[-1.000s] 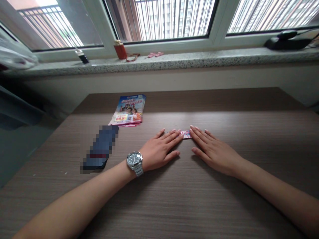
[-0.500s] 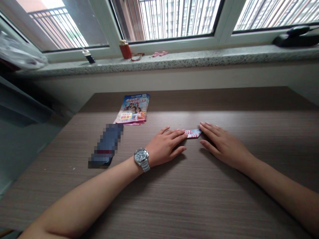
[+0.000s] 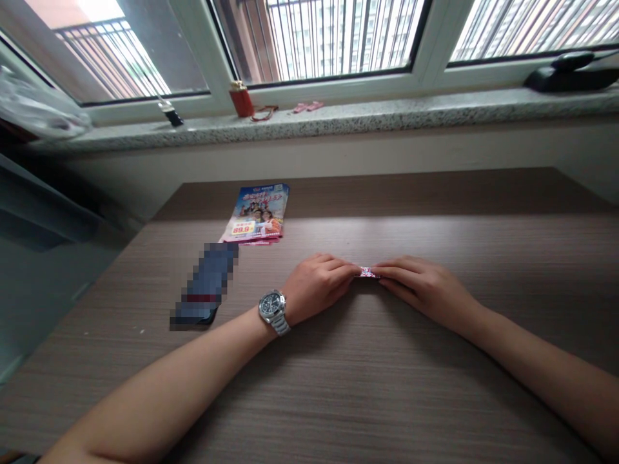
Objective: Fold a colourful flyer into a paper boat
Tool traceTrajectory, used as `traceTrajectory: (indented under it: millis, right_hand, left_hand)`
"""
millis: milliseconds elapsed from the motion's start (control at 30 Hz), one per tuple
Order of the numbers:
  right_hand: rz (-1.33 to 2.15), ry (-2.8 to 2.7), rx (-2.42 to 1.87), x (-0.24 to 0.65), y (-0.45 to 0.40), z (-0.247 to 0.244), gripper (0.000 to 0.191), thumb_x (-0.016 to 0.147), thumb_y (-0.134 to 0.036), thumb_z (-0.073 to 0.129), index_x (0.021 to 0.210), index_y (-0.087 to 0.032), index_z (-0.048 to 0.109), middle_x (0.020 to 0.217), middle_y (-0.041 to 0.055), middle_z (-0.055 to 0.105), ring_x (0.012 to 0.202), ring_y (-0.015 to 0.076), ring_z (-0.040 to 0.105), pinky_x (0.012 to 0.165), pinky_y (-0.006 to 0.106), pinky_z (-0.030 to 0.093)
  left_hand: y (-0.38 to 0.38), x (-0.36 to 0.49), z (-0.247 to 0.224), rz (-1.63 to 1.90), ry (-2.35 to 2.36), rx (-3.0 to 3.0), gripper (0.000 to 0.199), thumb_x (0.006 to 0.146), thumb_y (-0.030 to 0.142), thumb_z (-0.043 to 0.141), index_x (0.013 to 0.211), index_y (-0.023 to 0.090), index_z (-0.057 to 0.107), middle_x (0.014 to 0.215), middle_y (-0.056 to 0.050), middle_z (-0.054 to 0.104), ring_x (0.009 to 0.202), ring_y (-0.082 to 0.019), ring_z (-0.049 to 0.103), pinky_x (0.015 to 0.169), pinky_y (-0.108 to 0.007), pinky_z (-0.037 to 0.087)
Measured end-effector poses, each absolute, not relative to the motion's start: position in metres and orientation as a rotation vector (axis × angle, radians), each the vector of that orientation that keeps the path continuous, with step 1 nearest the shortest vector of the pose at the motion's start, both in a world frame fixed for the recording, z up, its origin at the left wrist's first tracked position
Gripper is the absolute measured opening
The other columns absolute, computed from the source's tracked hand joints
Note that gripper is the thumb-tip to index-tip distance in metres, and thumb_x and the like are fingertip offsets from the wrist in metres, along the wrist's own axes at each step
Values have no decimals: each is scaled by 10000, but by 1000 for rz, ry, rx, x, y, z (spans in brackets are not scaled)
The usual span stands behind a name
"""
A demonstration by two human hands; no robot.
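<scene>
A small folded strip of printed paper point(image 3: 368, 272) in white, pink and blue lies between my hands at the middle of the table. My left hand point(image 3: 320, 283), with a metal watch point(image 3: 273, 305) on its wrist, pinches the strip's left end with closed fingers. At the right end, the fingers and thumb of my right hand point(image 3: 422, 282) are closed on the same paper. Only a short middle part shows; both ends are hidden under the fingertips.
A stack of colourful leaflets point(image 3: 258, 212) lies at the back left of the wooden table point(image 3: 387, 386). Nearer is a dark pixelated flat object point(image 3: 206, 283). The stone windowsill point(image 3: 387, 116) holds a red lighter-like item point(image 3: 240, 100) and pink pieces point(image 3: 308, 107).
Both hands have gone from lying flat with fingers spread to pinching the paper's ends. They are slightly closer together, and the visible paper looks narrower and a little nearer to me.
</scene>
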State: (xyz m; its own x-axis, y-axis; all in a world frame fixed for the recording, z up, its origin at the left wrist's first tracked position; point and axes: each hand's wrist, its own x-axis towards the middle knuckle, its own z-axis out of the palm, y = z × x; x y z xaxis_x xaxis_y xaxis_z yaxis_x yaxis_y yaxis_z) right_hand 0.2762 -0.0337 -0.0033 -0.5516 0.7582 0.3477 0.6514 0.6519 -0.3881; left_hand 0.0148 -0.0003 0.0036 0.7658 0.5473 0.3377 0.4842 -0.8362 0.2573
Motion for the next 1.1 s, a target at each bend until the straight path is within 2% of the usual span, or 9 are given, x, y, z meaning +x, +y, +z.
traceTrajectory:
  millis: [167,400,567,767,1100]
  right_hand:
    - [381,-2274,-1105,274,-38,1,269,1014,-293,480,1171,-238,690,1060,72,755,947,219,709,832,362,571]
    - [632,-2120,-1159,263,-46,6,236,991,-338,523,1098,-224,700,1004,54,766,881,196,720,790,321,571]
    - [806,-2023,-1206,257,-50,10,211,965,-364,580,1042,-216,710,918,34,765,800,173,702,705,277,540]
    - [839,-2003,-1206,252,-55,14,207,965,-356,572,977,-217,725,851,28,761,723,160,677,633,259,505]
    - [919,-1996,-1169,250,-57,20,206,971,-332,564,899,-198,704,758,10,688,675,138,602,606,240,445]
  left_hand:
    - [-5,15,7,724,839,2694,239,1009,325,528,1123,183,684,1010,-53,757,898,-169,701,811,-294,514]
    - [-11,17,9,825,917,2499,191,992,290,560,1062,196,712,936,-32,760,802,-136,695,739,-246,510]
    - [-18,21,13,819,909,2426,172,982,278,576,1035,187,713,915,-27,757,793,-136,690,746,-248,503]
    - [-22,24,18,798,861,2350,176,969,314,599,953,166,693,835,-23,725,729,-118,648,682,-227,478]
    - [-23,25,22,762,817,2214,203,985,315,571,925,159,687,820,-24,702,732,-115,624,694,-226,468]
